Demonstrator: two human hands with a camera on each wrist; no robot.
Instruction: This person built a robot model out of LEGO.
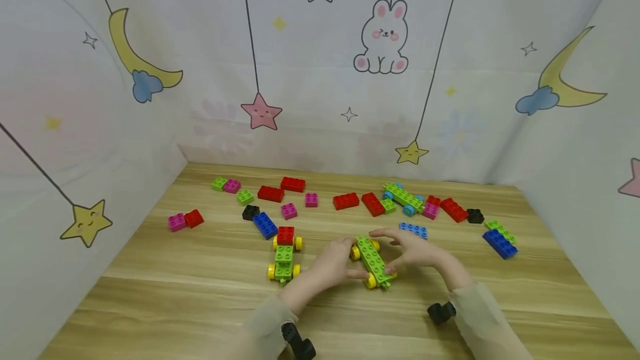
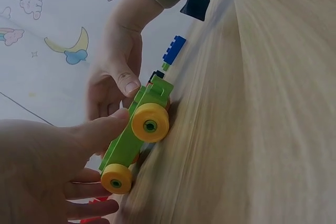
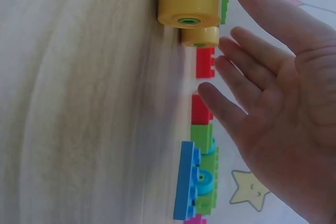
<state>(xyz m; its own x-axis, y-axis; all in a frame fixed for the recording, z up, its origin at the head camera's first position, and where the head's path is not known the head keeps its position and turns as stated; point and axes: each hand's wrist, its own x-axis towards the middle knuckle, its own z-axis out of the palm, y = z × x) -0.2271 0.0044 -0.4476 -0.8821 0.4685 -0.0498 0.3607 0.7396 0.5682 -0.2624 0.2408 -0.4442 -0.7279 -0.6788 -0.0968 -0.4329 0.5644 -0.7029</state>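
A green toy car base (image 1: pixel 372 263) with yellow wheels stands on the table between the two hands. To its left is the left hand (image 1: pixel 330 264), its thumb stretched along the base's side near a yellow wheel (image 2: pixel 150 123), its other fingers extended toward the far end. The right hand (image 1: pixel 412 250) is on the other side, thumb at the base's near end and fingers spread loosely apart; in the right wrist view its palm (image 3: pixel 304 93) shows nothing held. Left of the left hand stands a second yellow-wheeled green car (image 1: pixel 284 265) carrying a red brick (image 1: pixel 286 234).
Behind the hands lie several loose bricks, among them a dark blue brick (image 1: pixel 265 225), a red brick (image 1: pixel 346 201) and a light blue brick (image 1: pixel 414 230). A green car base with blue wheels (image 1: pixel 404 198) stands farther back. Patterned cloth (image 1: pixel 320 71) walls off the wooden table (image 1: pixel 150 299).
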